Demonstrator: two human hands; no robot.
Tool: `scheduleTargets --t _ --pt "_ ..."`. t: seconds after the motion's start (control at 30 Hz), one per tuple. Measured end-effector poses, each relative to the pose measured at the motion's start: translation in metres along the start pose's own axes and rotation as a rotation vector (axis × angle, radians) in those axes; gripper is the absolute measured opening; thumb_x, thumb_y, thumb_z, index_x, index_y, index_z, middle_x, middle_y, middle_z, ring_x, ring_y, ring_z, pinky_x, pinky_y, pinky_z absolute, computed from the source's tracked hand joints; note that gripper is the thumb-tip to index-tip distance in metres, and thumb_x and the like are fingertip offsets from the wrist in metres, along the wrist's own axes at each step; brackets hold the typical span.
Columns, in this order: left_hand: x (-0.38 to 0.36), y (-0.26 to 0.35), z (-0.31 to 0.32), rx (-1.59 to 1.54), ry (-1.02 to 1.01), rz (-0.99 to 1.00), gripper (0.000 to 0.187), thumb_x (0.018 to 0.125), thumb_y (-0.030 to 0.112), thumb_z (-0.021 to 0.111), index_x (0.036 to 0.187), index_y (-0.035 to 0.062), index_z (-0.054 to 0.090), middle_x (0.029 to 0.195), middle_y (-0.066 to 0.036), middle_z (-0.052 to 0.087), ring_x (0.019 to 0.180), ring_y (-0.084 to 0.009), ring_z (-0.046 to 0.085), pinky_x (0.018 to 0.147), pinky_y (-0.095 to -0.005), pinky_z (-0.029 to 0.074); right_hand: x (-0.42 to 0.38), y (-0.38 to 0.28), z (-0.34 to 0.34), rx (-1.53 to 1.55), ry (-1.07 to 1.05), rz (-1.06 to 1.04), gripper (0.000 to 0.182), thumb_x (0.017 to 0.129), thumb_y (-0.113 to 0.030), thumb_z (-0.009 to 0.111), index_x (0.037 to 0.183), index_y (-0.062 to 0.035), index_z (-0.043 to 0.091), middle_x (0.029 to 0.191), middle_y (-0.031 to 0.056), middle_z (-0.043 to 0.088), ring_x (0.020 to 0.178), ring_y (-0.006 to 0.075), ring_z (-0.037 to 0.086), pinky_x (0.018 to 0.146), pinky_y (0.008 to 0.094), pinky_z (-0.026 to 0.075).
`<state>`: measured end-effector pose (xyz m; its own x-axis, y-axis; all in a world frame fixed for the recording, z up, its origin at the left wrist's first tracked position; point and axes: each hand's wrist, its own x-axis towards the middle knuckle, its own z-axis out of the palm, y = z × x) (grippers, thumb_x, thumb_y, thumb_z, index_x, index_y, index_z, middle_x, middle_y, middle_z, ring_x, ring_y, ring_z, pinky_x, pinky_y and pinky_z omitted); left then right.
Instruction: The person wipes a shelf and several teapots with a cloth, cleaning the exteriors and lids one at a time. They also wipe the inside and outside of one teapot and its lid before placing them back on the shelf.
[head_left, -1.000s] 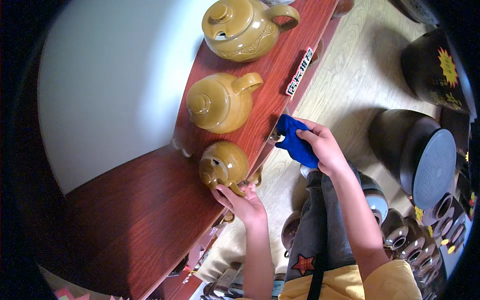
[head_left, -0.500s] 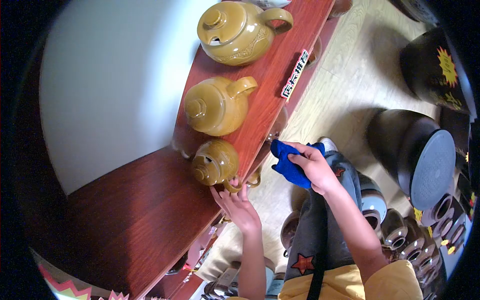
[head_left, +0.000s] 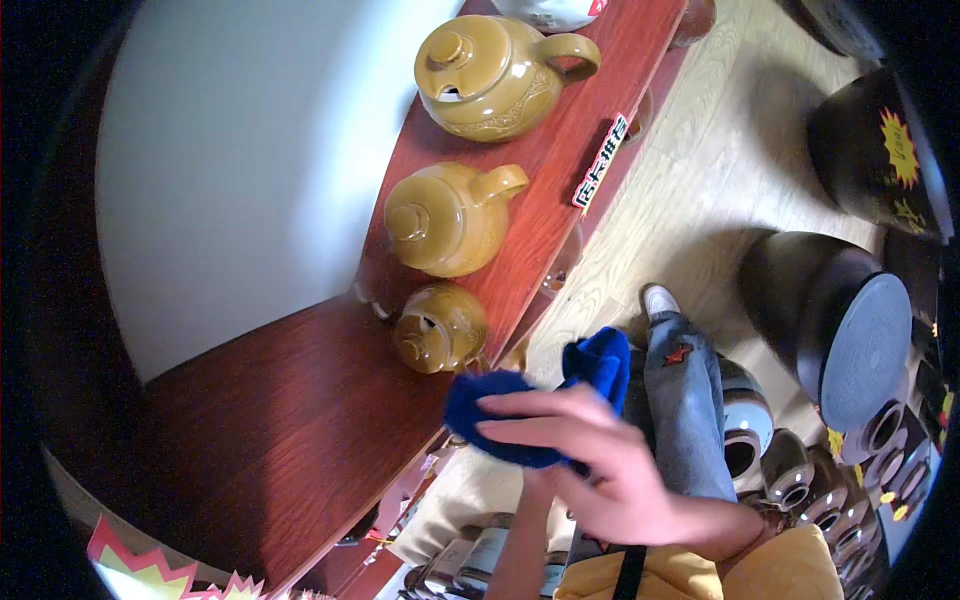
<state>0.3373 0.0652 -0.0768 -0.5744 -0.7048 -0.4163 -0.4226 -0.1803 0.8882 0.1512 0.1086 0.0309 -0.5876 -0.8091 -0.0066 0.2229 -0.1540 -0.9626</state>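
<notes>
My right hand (head_left: 610, 470) is closed on a blue cloth (head_left: 492, 405), blurred by motion. One part of the cloth spreads under the fingers, and another hangs beyond the knuckles. Behind it, my left hand (head_left: 537, 490) shows only around the wrist; its fingers are hidden. The smallest brown-glazed lidded pot (head_left: 440, 328) stands on the red-brown wooden shelf (head_left: 290, 430), just past the cloth, its handle mostly covered. Farther along the shelf are a mid-sized mustard-coloured lidded pot (head_left: 450, 220) and a larger one (head_left: 490, 85) with a notched lid and side handle.
A sign with Chinese characters (head_left: 600, 160) is fixed to the shelf's front edge. Large dark jars (head_left: 800, 300) stand on the wood-patterned floor (head_left: 690, 180) at right, with several smaller jars (head_left: 790, 470) nearer me. A white patterned vessel (head_left: 550, 12) sits at the shelf's far end.
My right hand has swung left and down with the blue cloth, to beside the smallest pot's handle. It now covers my left hand, which was at that handle. The view has shifted slightly.
</notes>
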Motion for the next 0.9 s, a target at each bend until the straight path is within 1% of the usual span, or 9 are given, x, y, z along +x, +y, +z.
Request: scheduleTargets --t 0.07,0.17,0.2,0.33,0.5,0.67,0.73,0.8,0.9 --pt "-0.005 -0.043 -0.019 0.306 0.1 0.06 0.059 0.064 0.019 0.083 0.106 0.0012 0.046 0.091 -0.013 0.055 0.082 -0.0305 0.056 0.073 -0.036 0.046 0.005 0.006 -0.021 -0.182 0.195 -0.11 0.04 0.063 0.011 0.051 0.091 -0.0104 0.071 0.103 0.0055 0.066 0.082 0.0178 0.056 0.076 0.0289 0.04" --pt "0.0 0.014 -0.023 0.566 0.078 0.36 0.044 0.071 0.012 0.078 0.098 -0.0003 0.045 0.082 -0.016 0.05 0.073 -0.027 0.051 0.065 -0.0364 0.043 0.004 0.025 -0.045 -0.027 0.434 0.024 0.015 0.078 0.003 0.062 0.088 -0.0044 0.07 0.103 0.0115 0.066 0.1 0.0225 0.058 0.09 0.033 0.042" --pt "-0.005 0.019 -0.025 0.489 0.114 0.217 0.032 0.075 0.005 0.071 0.095 -0.0012 0.048 0.082 -0.014 0.052 0.074 -0.0245 0.052 0.067 -0.0342 0.043 0.002 0.032 -0.048 0.059 0.446 0.033 0.016 0.078 0.003 0.063 0.092 -0.0019 0.069 0.106 0.0137 0.064 0.105 0.0239 0.057 0.093 0.0334 0.041" --pt "-0.013 0.055 -0.022 0.103 0.382 0.273 0.033 0.076 0.016 0.072 0.096 -0.0023 0.053 0.089 -0.008 0.056 0.078 -0.0157 0.053 0.071 -0.0276 0.043 -0.006 0.055 -0.051 0.002 0.46 -0.081 0.054 0.074 -0.009 0.073 0.123 -0.0013 0.053 0.125 0.0158 0.052 0.118 0.0238 0.048 0.103 0.0371 0.032" --pt "-0.016 0.104 -0.017 -0.5 0.283 0.09 0.053 0.075 0.032 0.077 0.108 0.0003 0.051 0.095 -0.009 0.058 0.085 -0.0203 0.059 0.077 -0.0359 0.049 -0.027 0.098 -0.065 0.15 0.118 0.317 0.114 0.062 -0.07 0.067 0.143 -0.0038 0.023 0.142 0.0079 0.036 0.117 0.0213 0.046 0.093 0.0303 0.033" --pt "-0.016 0.104 -0.004 -0.846 0.099 -0.037 0.058 0.077 0.024 0.074 0.121 -0.0017 0.046 0.114 -0.016 0.058 0.103 -0.0283 0.059 0.088 -0.0453 0.048 -0.054 0.15 -0.03 0.391 -0.552 0.231 0.125 0.056 -0.042 0.085 0.145 -0.001 0.007 0.149 0.0164 0.018 0.139 0.027 0.012 0.113 0.0396 0.008" --pt "-0.013 0.112 0.005 -0.853 0.144 -0.034 0.057 0.079 0.02 0.072 0.123 -0.0026 0.045 0.118 -0.016 0.057 0.105 -0.0297 0.057 0.089 -0.0462 0.047 -0.063 0.143 -0.013 0.531 -0.5 0.247 0.124 0.059 -0.015 0.085 0.145 -0.0022 -0.003 0.152 0.0141 0.01 0.14 0.0219 0.007 0.113 0.0352 0.006" --pt "-0.011 0.107 -0.003 -0.878 0.115 -0.078 0.055 0.081 0.017 0.069 0.125 -0.0036 0.044 0.121 -0.015 0.055 0.109 -0.0282 0.055 0.094 -0.0433 0.044 -0.066 0.143 -0.005 0.571 -0.301 0.281 0.113 0.065 -0.006 0.08 0.146 -0.0039 0.002 0.15 0.0115 0.017 0.137 0.0196 0.017 0.111 0.0343 0.016" --pt "-0.005 0.116 -0.018 -0.184 0.118 0.044 0.046 0.086 0.006 0.06 0.129 -0.0027 0.043 0.127 -0.012 0.05 0.112 -0.0193 0.051 0.097 -0.035 0.04 -0.069 0.138 -0.008 0.842 0.043 0.573 0.086 0.065 0.009 0.072 0.14 -0.0056 0.031 0.13 0.0062 0.049 0.117 0.0163 0.047 0.099 0.0319 0.038"
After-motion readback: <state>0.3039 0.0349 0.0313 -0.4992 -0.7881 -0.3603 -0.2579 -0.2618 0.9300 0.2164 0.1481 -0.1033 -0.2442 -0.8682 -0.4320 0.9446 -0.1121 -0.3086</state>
